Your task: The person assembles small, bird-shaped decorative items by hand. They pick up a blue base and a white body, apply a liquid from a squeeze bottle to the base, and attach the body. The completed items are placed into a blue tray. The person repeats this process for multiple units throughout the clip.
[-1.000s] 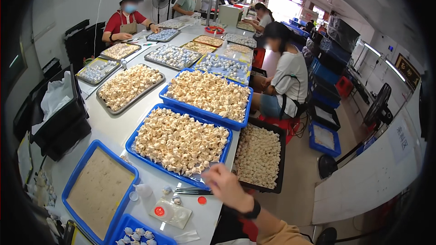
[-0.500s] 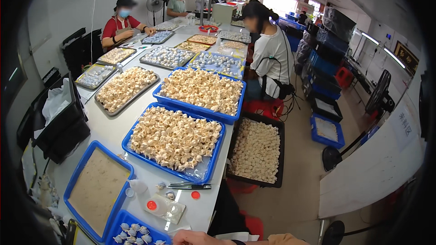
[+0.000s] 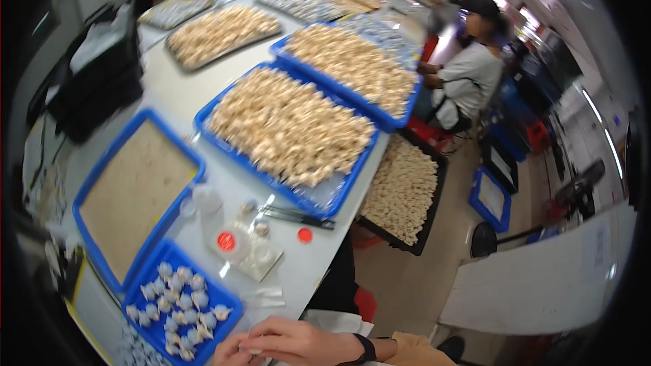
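Observation:
Close together at the lower edge, my two hands have their fingers bent and pressed toward each other. My right hand (image 3: 295,340), with a dark wristband and tan sleeve, reaches over toward my left hand (image 3: 229,352), which the frame edge partly cuts off. A small pale bit shows between the fingers; its kind cannot be made out. Just left of the hands sits a small blue tray (image 3: 215,283) with several small blue-and-cream figure pieces (image 3: 183,301). Beyond my hands on the table are a round white container with a red label (image 3: 232,242) and dark tweezer-like tools (image 3: 298,217).
A shallow blue tray of sandy material (image 3: 135,196) lies to the left. Two blue trays heaped with cream pieces (image 3: 291,125) fill the middle. A black crate (image 3: 98,85) is at the left, a black tray (image 3: 439,190) beyond the table's right edge. A seated person (image 3: 468,78) works at far right.
The view has tilted down and turned. More of the small blue tray and both hands now show at the lower edge; before, only part of a hand was visible.

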`<state>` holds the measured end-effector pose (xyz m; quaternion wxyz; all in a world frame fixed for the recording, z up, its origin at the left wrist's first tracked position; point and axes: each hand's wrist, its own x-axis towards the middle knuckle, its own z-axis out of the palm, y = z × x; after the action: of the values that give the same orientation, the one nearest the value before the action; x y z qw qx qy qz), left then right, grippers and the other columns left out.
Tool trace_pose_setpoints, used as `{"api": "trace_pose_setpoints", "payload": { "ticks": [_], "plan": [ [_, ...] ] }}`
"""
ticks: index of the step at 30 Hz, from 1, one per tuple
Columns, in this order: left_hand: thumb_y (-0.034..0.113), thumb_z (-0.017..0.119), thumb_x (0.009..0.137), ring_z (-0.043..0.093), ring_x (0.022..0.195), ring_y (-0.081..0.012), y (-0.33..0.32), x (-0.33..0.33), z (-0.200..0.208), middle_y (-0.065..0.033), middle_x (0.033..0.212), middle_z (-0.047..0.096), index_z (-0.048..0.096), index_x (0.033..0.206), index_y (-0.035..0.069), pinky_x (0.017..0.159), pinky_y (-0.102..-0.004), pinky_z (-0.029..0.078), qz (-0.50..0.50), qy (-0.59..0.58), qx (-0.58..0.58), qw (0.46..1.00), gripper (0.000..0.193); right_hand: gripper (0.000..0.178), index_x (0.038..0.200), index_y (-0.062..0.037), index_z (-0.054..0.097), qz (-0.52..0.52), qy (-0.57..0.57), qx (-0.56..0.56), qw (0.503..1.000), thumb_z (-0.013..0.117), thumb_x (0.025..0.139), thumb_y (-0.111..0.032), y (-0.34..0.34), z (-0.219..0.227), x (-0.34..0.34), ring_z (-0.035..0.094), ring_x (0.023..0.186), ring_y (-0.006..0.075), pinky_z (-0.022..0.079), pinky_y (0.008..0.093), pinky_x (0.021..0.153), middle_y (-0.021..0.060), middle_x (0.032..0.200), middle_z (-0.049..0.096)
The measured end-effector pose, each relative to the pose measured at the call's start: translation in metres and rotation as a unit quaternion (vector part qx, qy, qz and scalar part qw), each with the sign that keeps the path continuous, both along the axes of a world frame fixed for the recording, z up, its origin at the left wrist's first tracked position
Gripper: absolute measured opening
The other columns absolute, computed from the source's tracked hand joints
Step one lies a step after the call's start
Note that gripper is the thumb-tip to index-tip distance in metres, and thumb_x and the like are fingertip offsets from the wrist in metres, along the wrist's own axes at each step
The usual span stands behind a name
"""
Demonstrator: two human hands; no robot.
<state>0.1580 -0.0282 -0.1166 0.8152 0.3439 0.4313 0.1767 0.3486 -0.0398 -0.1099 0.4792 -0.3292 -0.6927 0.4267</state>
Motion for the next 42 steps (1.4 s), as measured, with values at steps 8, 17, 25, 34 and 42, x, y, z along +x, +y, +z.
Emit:
{"api": "trace_pose_setpoints", "payload": {
  "ticks": [8,17,25,34,42],
  "plan": [
    [0.009,0.047,0.087,0.048,0.071,-0.0052,-0.003,-0.022,-0.02,-0.0018,0.088,0.056,0.044,0.117,-0.001,0.062,-0.0188,0.039,-0.026,-0.033,0.014,0.999,0.032,0.032,0.101,-0.0011,0.059,0.02,-0.103,0.004,0.994,0.068,0.071,-0.005,0.013,-0.024,-0.008,0.056,0.079,0.0215,0.046,0.0289,0.065,0.0121,0.091,0.058],
    [0.008,0.057,0.082,0.055,0.087,-0.0125,0.003,-0.024,-0.023,-0.0105,0.092,0.061,0.05,0.109,-0.003,0.076,-0.0251,0.043,0.097,-0.103,-0.011,0.99,0.03,0.028,0.095,0.0002,0.058,-0.291,-0.104,-0.069,0.948,0.065,0.068,0.003,0.049,-0.024,0.057,0.054,0.066,0.0159,0.044,0.0244,0.062,0.0135,0.092,0.056],
    [0.01,0.06,0.08,0.056,0.082,-0.0152,-0.003,-0.028,-0.024,-0.0115,0.089,0.059,0.053,0.107,-0.004,0.073,-0.0256,0.043,0.178,-0.176,0.077,0.965,0.031,0.029,0.095,-0.0007,0.059,-0.241,-0.214,-0.051,0.945,0.066,0.068,0.004,0.07,-0.031,0.049,0.054,0.065,0.0168,0.045,0.0249,0.059,0.0127,0.092,0.057],
    [0.012,0.059,0.08,0.055,0.082,-0.0151,0.002,-0.033,-0.025,-0.0107,0.09,0.06,0.054,0.108,-0.004,0.073,-0.0254,0.041,0.135,-0.135,0.08,0.978,0.033,0.037,0.096,-0.0048,0.063,-0.206,-0.34,0.054,0.916,0.069,0.06,0.002,0.079,-0.035,0.039,0.051,0.075,0.0229,0.042,0.0308,0.065,0.008,0.088,0.058],
    [0.009,0.056,0.079,0.056,0.08,-0.0144,0.001,-0.024,-0.018,-0.0105,0.09,0.062,0.058,0.106,-0.002,0.071,-0.0253,0.043,0.142,-0.082,0.095,0.982,0.029,0.037,0.097,-0.0087,0.064,-0.196,-0.445,0.073,0.871,0.07,0.061,-0.004,0.081,-0.02,0.028,0.049,0.075,0.0225,0.04,0.0325,0.066,0.0053,0.086,0.057]
  ]
}}
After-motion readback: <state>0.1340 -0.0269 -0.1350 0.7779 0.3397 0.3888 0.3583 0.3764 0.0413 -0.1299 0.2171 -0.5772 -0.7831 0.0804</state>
